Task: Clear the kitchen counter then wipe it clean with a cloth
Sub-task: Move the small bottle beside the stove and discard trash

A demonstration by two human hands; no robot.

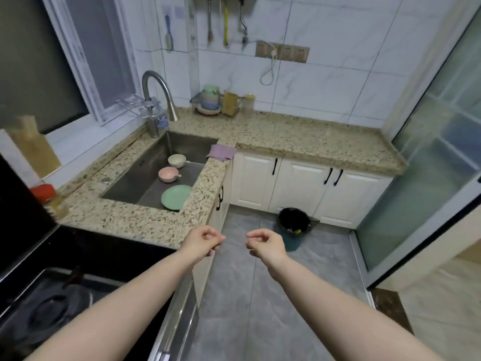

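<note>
A speckled granite counter runs in an L around a steel sink. A purple cloth lies folded on the sink's right corner. Inside the sink sit a cream bowl, a pink bowl and a green plate. My left hand and my right hand are held out over the floor in front of the counter's near edge, fingers curled in, nothing in either.
Stacked bowls, a yellow container and a jar stand at the counter's back corner. A red-capped bottle is at left, beside a black stove. A black-lined bin stands on the floor. A glass door is at right.
</note>
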